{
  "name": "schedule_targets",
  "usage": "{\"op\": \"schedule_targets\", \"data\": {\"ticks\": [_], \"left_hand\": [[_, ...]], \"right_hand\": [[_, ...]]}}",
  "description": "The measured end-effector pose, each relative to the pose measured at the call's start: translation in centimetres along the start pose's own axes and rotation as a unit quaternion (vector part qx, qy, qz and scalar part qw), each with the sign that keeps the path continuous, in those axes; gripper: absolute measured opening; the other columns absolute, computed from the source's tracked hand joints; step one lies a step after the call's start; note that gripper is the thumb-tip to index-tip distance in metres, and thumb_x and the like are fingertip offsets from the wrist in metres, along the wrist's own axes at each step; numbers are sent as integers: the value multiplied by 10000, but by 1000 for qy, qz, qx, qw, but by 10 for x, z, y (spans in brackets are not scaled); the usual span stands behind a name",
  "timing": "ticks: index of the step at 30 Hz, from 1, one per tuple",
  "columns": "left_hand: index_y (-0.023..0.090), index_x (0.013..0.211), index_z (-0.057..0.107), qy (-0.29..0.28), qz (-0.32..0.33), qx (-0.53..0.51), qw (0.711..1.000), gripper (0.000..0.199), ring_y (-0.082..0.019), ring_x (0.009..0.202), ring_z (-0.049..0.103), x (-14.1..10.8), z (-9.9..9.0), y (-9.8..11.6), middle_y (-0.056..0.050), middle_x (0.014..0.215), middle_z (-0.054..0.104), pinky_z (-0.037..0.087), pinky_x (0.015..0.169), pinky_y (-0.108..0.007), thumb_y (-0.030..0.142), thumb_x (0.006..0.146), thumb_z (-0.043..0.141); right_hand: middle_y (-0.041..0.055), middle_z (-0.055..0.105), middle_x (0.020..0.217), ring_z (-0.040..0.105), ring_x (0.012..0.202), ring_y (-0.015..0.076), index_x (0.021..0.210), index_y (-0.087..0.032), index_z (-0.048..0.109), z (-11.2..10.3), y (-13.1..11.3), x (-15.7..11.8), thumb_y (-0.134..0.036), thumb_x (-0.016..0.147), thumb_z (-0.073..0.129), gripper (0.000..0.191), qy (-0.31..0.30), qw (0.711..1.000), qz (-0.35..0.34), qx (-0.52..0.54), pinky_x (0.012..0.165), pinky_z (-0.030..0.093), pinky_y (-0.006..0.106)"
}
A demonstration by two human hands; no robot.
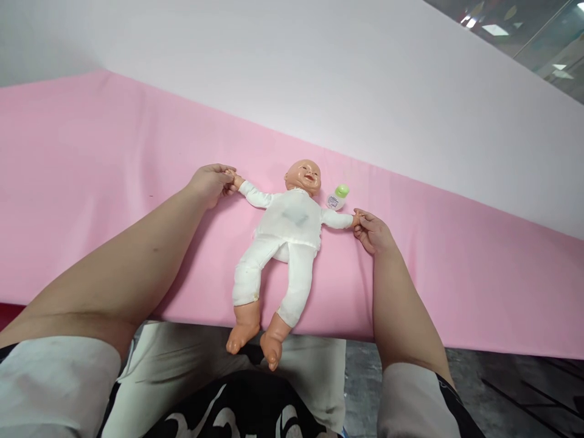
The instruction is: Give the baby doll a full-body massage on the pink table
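Observation:
A baby doll (294, 222) with a white cloth body and a hard plastic head, hands and feet lies face up on the pink-covered table. Its arms are stretched out to both sides, and its feet hang over the near edge. My left hand (214, 184) is closed around the doll's hand at the left. At the right, my right hand (371, 231) pinches the doll's other hand between thumb and fingers. A small clear bottle (337, 198) with a green cap lies beside the doll's head, close to its arm on the right, touched by neither hand.
The pink cloth (456, 274) spreads over the table to both sides. Behind it rises a white wall (319, 73), with a glass pane at the upper right. My lap and the grey floor (362, 389) are below the near edge. Dark metal bars (524, 395) stand at the lower right.

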State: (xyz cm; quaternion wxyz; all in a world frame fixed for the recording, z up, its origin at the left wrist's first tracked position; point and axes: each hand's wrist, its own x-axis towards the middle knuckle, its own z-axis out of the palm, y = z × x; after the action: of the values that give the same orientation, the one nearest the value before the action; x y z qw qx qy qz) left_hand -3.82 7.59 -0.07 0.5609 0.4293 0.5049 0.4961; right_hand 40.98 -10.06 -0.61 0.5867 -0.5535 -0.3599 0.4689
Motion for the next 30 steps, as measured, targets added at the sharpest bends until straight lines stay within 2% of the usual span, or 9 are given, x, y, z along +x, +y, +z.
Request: {"op": "schedule_targets", "data": {"ticks": [4, 8, 11, 15, 18, 21, 24, 27, 30], "left_hand": [[176, 941, 696, -16, 12, 6, 1000, 237, -128, 556, 590, 3, -2, -3, -41, 728, 671, 475, 563, -270, 74, 731, 734], [173, 888, 677, -11, 26, 13, 1000, 195, -128, 522, 579, 2, -1, -2, -39, 707, 684, 428, 497, -253, 99, 730, 764], [175, 837, 659, -10, 29, 20, 999, 163, -116, 499, 561, -2, 0, 1, -62, 760, 732, 402, 483, -255, 153, 757, 800], [170, 805, 668, -17, 31, 22, 999, 143, -103, 489, 548, -4, 1, 2, -89, 842, 774, 392, 483, -264, 228, 826, 797], [166, 808, 684, -18, 39, 26, 999, 116, -110, 486, 545, 0, 0, -1, -86, 829, 768, 391, 476, -274, 239, 874, 745], [167, 823, 698, -6, 37, 41, 998, 67, -128, 489, 548, 3, 0, -3, -59, 708, 709, 390, 481, -279, 214, 870, 707], [160, 846, 715, 5, 35, 55, 998, 33, -146, 499, 557, 4, 0, -5, -47, 631, 644, 387, 498, -287, 181, 837, 691], [157, 871, 720, 5, 30, 47, 998, 103, -151, 519, 566, 3, 0, -4, -50, 642, 642, 384, 515, -289, 149, 769, 714], [152, 864, 720, -6, 31, 9, 999, 194, -136, 529, 558, 1, 0, 0, -50, 667, 651, 384, 514, -270, 89, 681, 725]], "right_hand": [[-32, 664, 781, 551, 560, 79, 1065, -228, 725, 1, -1, -2, -310, 696, 906, 419, -8, 1000, -1, -6, 494, 461, 201], [-55, 630, 704, 478, 473, 62, 923, -229, 657, 4, 1, -1, -386, 667, 942, 414, 12, 999, -14, -29, 400, 355, 185], [-78, 541, 583, 398, 414, 62, 836, -240, 587, 6, 3, 0, -505, 696, 943, 465, 24, 998, -18, -61, 355, 265, 185], [-82, 463, 507, 324, 382, 68, 778, -247, 551, 7, 4, 1, -699, 776, 846, 540, 22, 995, -34, -91, 341, 230, 204], [-82, 417, 476, 299, 369, 80, 773, -254, 553, 6, 5, 2, -755, 835, 756, 544, 26, 994, -46, -100, 337, 222, 216], [-85, 404, 469, 300, 359, 82, 783, -255, 563, 5, 6, 2, -699, 863, 747, 487, 30, 993, -40, -104, 334, 223, 214], [-75, 478, 500, 325, 357, 74, 856, -247, 609, 6, 5, 2, -583, 866, 764, 371, 47, 993, -20, -108, 334, 227, 195], [-62, 568, 564, 373, 374, 73, 980, -248, 647, 6, 2, 0, -453, 844, 769, 275, 64, 993, -6, -95, 344, 260, 180], [-52, 616, 632, 443, 426, 80, 1057, -254, 657, 9, -5, -2, -330, 792, 779, 301, 65, 997, 7, -31, 382, 340, 182]]}}
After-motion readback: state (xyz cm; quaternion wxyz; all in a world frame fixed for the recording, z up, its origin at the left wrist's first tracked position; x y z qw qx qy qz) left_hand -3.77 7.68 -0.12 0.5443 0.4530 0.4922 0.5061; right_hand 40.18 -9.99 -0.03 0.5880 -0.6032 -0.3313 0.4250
